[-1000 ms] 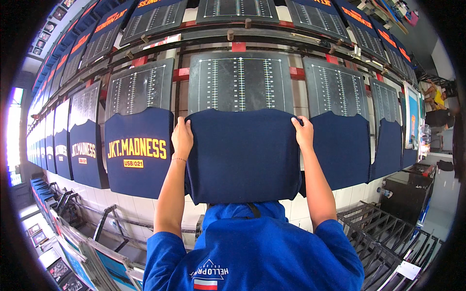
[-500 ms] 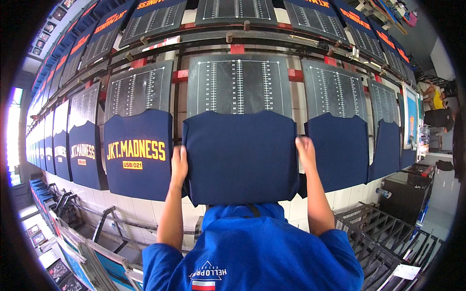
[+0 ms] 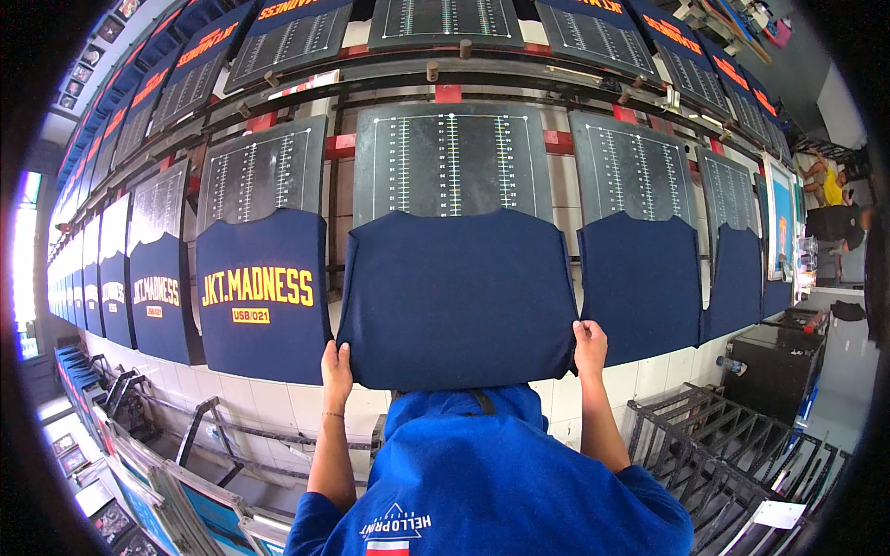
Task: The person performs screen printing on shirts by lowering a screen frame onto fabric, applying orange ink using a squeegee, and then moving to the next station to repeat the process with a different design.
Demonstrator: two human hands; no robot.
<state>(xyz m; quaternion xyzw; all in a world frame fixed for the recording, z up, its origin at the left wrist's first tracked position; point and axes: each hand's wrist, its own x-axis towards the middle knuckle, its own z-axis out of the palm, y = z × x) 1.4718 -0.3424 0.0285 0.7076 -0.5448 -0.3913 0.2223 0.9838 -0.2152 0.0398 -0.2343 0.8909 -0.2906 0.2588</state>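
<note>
A plain navy shirt panel (image 3: 454, 301) with a curved neckline lies over a black board (image 3: 452, 157) marked with white scales. At the panel's lower left edge, my left hand (image 3: 336, 371) pinches the cloth between thumb and fingers. My right hand (image 3: 590, 348) grips the opposite edge, a little higher up. Between the two hands the cloth looks taut and mostly smooth. On the left lies another navy panel (image 3: 261, 343) printed with yellow-orange lettering; a plain navy panel (image 3: 640, 287) is on the right.
More boards with navy panels curve away on both sides, and a second row (image 3: 445, 23) stands beyond a dark rail (image 3: 371, 88). Black metal racks (image 3: 732, 445) are at lower right. Framed screens (image 3: 190, 500) lean at lower left. Another person (image 3: 832, 185) is at far right.
Both hands have slid down the panel's sides toward its near edge. The panel's lower sides are now pulled slightly outward.
</note>
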